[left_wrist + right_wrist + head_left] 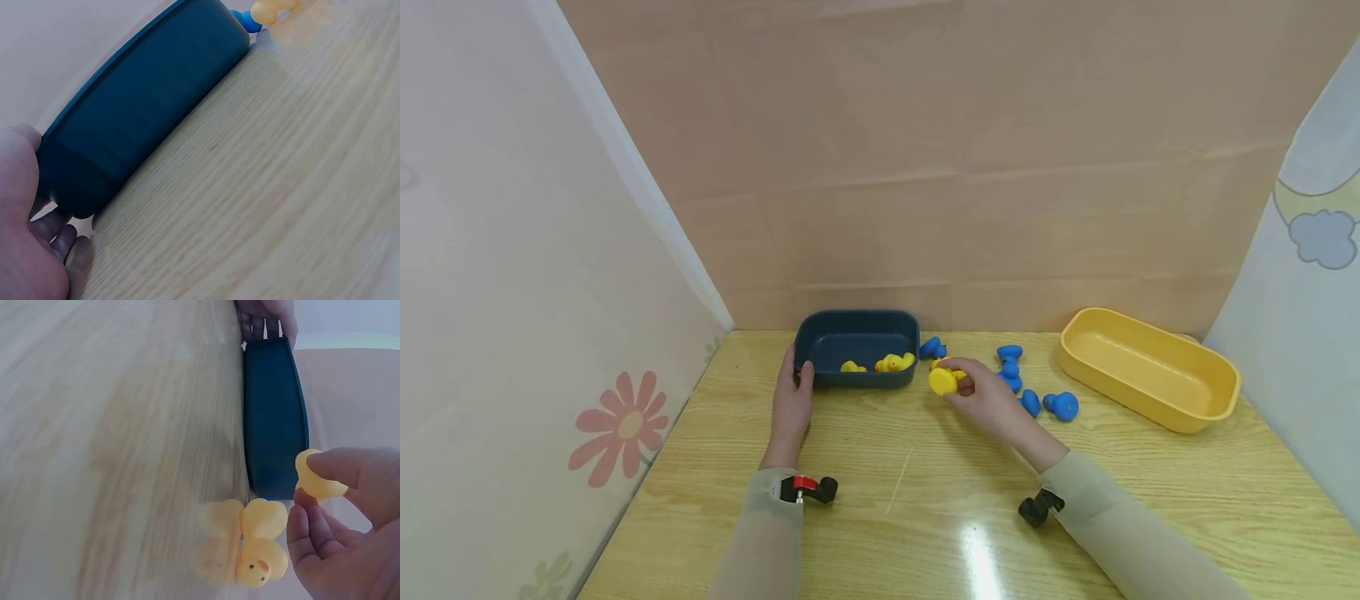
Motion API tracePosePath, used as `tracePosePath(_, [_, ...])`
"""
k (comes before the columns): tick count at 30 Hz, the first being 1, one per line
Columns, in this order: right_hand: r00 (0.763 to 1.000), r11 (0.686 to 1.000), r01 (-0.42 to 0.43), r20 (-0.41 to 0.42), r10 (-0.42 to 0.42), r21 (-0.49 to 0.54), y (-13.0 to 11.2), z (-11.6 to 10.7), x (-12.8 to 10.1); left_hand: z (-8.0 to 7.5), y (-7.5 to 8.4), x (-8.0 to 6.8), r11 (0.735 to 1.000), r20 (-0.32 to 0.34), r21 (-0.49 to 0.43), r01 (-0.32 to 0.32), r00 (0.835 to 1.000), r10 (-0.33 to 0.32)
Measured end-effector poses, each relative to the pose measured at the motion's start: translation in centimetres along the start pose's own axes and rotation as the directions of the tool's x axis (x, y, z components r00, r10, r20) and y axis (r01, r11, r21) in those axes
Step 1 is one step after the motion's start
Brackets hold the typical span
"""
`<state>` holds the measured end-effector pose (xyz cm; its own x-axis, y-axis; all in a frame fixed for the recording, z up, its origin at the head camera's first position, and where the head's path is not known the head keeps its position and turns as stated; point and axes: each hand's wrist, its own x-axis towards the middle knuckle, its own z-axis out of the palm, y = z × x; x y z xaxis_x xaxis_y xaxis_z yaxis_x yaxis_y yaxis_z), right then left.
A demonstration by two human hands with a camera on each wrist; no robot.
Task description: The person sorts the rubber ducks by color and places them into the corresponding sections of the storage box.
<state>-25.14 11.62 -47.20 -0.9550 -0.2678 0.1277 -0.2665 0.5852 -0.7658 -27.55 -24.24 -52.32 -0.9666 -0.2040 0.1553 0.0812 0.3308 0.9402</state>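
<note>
Watching remotely, I see the right hand (992, 406) pinching a duck (943, 382). The left hand (791, 402) holds the blue tub (865, 380) at one end.

Two pale beige sleeves (762, 546)
Black wrist mounts (1036, 509), probably cameras; the left one bears a red piece (805, 482).

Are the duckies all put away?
Not yet. Done, seemingly: yellow ducks in the dark blue bin, held by the left hand. In hand: the right hand pinches another duck. Left: at least one more yellow duck, perhaps the blue toys, on the table.
</note>
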Motion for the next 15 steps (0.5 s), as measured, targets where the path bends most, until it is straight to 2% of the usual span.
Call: tracePosePath(15, [0.997, 0.997, 0.051, -0.060, -0.047, 0.056, -2.7, 0.6, 2.2, 0.0, 0.1, 0.0, 1.000, -0.002, 0.012, 0.023, 1.000, -0.023])
